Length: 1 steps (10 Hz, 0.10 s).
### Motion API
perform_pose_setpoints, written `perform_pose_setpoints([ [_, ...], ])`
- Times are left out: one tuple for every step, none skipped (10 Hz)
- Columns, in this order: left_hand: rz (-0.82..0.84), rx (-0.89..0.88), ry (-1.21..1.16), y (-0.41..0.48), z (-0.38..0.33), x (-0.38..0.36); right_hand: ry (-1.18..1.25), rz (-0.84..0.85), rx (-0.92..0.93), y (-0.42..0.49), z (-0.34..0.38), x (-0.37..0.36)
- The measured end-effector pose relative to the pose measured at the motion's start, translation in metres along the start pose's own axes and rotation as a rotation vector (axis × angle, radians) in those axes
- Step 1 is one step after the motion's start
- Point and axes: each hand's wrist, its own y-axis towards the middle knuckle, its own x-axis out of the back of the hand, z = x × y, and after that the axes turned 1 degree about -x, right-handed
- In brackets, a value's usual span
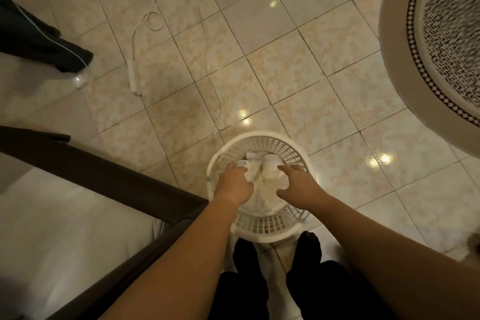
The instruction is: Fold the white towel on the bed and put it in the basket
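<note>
Head view: at six o'clock, left hand (235,183) gripping and right hand (298,186), fingers spread, pressing the towel (262,184) into the basket (270,225), placement seemingly nearly finishing.

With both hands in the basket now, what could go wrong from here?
1. The white towel looks bunched; the left hand and right hand may undo the fold.
2. The basket is light and may tip if its rim is pressed.
3. A white cable lies on the floor beside it, a possible tripping hazard.
</note>
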Motion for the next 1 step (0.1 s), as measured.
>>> perform_pose_setpoints([
  [-0.014,-0.008,-0.013,-0.0256,-0.0148,0.0114,0.005,-0.023,0.002,-0.0247,0.0082,0.0134],
])
